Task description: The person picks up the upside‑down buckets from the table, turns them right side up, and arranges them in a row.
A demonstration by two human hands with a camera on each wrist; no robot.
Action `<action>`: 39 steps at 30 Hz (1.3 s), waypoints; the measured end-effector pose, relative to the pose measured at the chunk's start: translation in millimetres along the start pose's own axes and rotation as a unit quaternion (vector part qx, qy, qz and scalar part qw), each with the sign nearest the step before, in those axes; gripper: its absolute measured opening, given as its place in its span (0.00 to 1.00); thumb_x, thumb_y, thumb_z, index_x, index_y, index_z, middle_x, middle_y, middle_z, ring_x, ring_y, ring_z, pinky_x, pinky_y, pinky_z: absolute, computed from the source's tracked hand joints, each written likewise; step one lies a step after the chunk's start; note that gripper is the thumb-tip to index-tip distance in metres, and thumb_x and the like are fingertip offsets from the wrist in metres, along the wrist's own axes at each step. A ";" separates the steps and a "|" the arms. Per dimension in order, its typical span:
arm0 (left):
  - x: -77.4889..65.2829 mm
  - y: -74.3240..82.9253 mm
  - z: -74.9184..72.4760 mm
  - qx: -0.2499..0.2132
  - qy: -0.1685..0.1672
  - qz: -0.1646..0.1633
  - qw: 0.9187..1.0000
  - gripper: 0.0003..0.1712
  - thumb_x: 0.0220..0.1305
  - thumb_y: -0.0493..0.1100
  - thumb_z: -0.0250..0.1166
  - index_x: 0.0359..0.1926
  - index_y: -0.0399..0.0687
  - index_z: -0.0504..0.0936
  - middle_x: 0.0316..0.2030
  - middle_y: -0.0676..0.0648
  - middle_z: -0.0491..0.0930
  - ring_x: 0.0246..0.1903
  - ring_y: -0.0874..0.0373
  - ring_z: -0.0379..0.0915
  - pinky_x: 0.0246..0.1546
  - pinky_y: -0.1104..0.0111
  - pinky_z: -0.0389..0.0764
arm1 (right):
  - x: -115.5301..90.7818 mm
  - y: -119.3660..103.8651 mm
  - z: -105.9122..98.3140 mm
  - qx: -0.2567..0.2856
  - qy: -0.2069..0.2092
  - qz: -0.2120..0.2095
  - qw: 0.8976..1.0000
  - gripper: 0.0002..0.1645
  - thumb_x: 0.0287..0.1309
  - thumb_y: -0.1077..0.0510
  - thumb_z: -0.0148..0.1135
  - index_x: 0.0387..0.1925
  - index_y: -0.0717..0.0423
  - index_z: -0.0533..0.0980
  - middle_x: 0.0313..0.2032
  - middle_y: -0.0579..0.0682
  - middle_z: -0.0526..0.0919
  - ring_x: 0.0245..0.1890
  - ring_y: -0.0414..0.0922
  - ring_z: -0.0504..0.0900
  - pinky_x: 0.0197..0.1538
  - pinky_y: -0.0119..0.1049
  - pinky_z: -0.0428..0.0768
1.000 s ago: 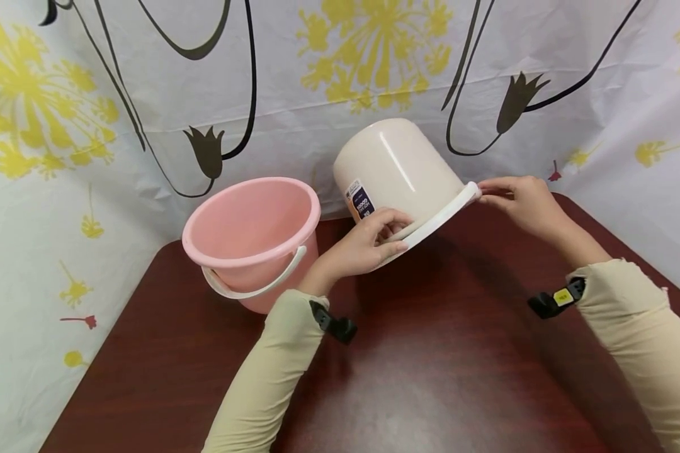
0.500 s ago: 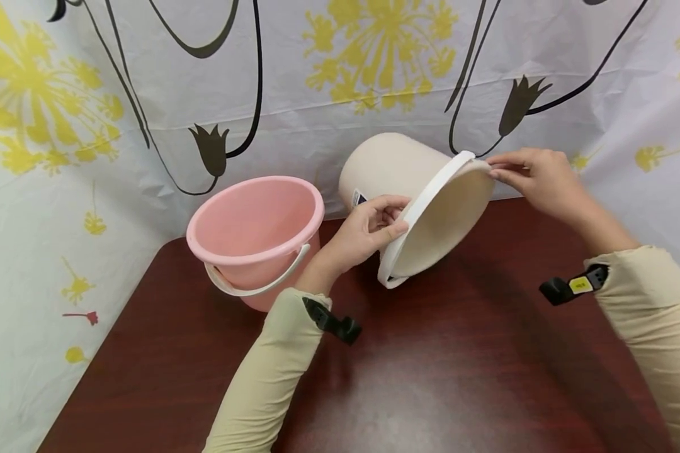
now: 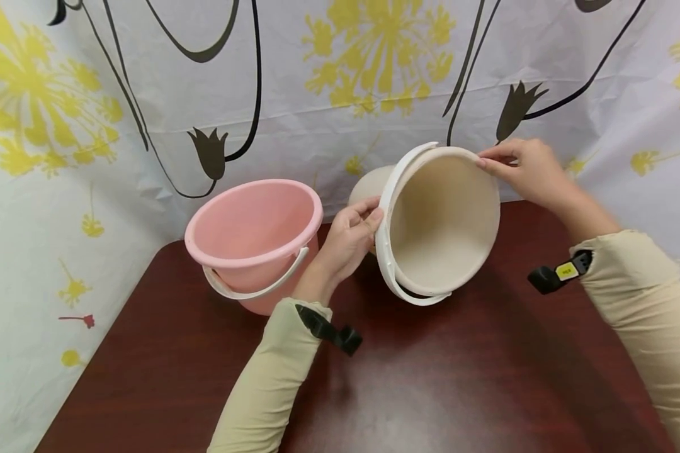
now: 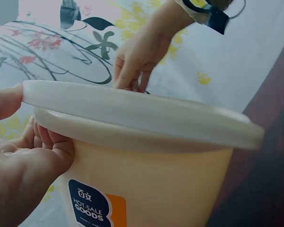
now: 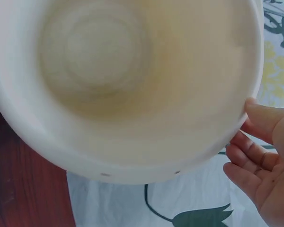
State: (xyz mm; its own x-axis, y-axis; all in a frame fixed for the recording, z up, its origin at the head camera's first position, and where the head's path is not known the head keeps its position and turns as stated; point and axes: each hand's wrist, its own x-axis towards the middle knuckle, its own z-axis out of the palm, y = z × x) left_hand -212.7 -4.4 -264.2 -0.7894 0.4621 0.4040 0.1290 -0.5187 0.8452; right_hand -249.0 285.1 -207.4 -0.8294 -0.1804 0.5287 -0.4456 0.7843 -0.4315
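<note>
A cream bucket is tilted on its side, its mouth facing the head camera, and its inside holds nothing visible. Its white handle lies along the left side of the rim. My left hand grips the rim and handle at the left, thumb in front and fingers behind. With thumb and fingers my right hand pinches the rim at the upper right. In the left wrist view a dark blue and orange label shows on the bucket's side.
A pink bucket stands upright on the dark red table, left of the cream one, its white handle hanging in front. Behind the table hangs a white cloth with flower prints.
The cream bucket has turned from mouth down to mouth facing the camera. My right hand has risen with the rim; the left has shifted slightly left. The pink bucket stays put.
</note>
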 end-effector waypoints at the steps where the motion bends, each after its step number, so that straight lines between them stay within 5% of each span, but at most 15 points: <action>1: -0.3 -0.8 -0.6 -0.011 0.008 0.000 1.000 0.21 0.67 0.28 0.41 0.58 0.16 0.56 0.38 0.47 0.72 0.37 0.61 0.71 0.38 0.71 0.73 | -0.2 1.4 0.7 0.001 -0.006 0.008 1.000 0.19 0.59 0.52 0.60 0.42 0.64 0.80 0.38 0.62 0.80 0.28 0.19 0.67 0.31 0.17 0.66; 8: -1.8 -4.4 -5.6 -0.068 0.048 0.009 0.996 0.15 0.68 0.31 0.40 0.51 0.24 0.64 0.34 0.48 0.74 0.35 0.62 0.71 0.40 0.70 0.72 | -4.1 12.0 2.8 0.027 -0.019 0.039 0.999 0.21 0.58 0.51 0.60 0.41 0.67 0.80 0.32 0.58 0.83 0.24 0.21 0.72 0.29 0.19 0.67; 15: -4.7 -9.7 -9.0 -0.112 0.076 0.016 0.991 0.19 0.70 0.31 0.38 0.57 0.23 0.62 0.40 0.48 0.74 0.39 0.63 0.70 0.44 0.71 0.70 | -11.9 21.4 3.2 0.040 -0.034 0.057 0.997 0.21 0.57 0.52 0.61 0.41 0.69 0.79 0.30 0.48 0.83 0.26 0.21 0.72 0.30 0.18 0.68; 19: -4.3 -12.9 -10.8 -0.148 0.092 0.028 0.984 0.17 0.70 0.32 0.38 0.41 0.37 0.75 0.35 0.48 0.77 0.37 0.61 0.72 0.42 0.71 0.72 | -17.9 28.9 3.5 0.073 -0.045 0.064 0.994 0.21 0.57 0.56 0.61 0.43 0.71 0.77 0.27 0.36 0.81 0.27 0.23 0.76 0.30 0.18 0.71; 24: -3.5 -15.5 -10.6 -0.170 0.096 0.038 0.980 0.23 0.70 0.32 0.38 0.35 0.44 0.81 0.34 0.49 0.77 0.36 0.61 0.72 0.42 0.71 0.72 | -27.4 36.2 4.9 0.104 -0.070 0.079 0.989 0.23 0.58 0.57 0.60 0.49 0.72 0.73 0.28 0.39 0.82 0.27 0.27 0.78 0.30 0.21 0.75; 30: -2.2 -18.9 -10.8 -0.194 0.115 0.044 0.973 0.20 0.71 0.34 0.38 0.39 0.40 0.79 0.37 0.48 0.78 0.41 0.59 0.71 0.46 0.69 0.70 | -37.1 36.8 9.7 0.181 -0.089 0.110 0.973 0.26 0.61 0.59 0.56 0.53 0.77 0.67 0.29 0.36 0.81 0.28 0.32 0.80 0.32 0.28 0.79; 36: -0.3 -22.0 -14.6 -0.213 0.130 0.046 0.967 0.22 0.72 0.38 0.38 0.61 0.28 0.60 0.41 0.48 0.78 0.43 0.60 0.72 0.47 0.69 0.70 | -36.3 30.9 14.2 0.202 -0.067 0.117 0.970 0.27 0.60 0.58 0.57 0.52 0.78 0.67 0.29 0.33 0.81 0.28 0.30 0.80 0.32 0.26 0.78; 39: 0.8 -22.2 -17.0 -0.230 0.133 0.035 0.963 0.20 0.73 0.39 0.38 0.57 0.34 0.67 0.40 0.50 0.79 0.42 0.61 0.73 0.46 0.69 0.71 | -32.5 28.1 14.3 0.198 -0.050 0.120 0.972 0.27 0.59 0.57 0.58 0.52 0.76 0.69 0.28 0.32 0.80 0.28 0.29 0.80 0.31 0.24 0.77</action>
State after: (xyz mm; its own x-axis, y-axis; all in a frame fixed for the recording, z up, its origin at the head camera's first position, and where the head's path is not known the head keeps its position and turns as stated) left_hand -226.4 -4.7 -288.5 -0.9225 0.2447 0.2985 -0.0431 -0.8337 0.5505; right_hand -239.4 304.6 -247.1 -0.9452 -0.0919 0.3132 -0.3132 0.5253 -0.7912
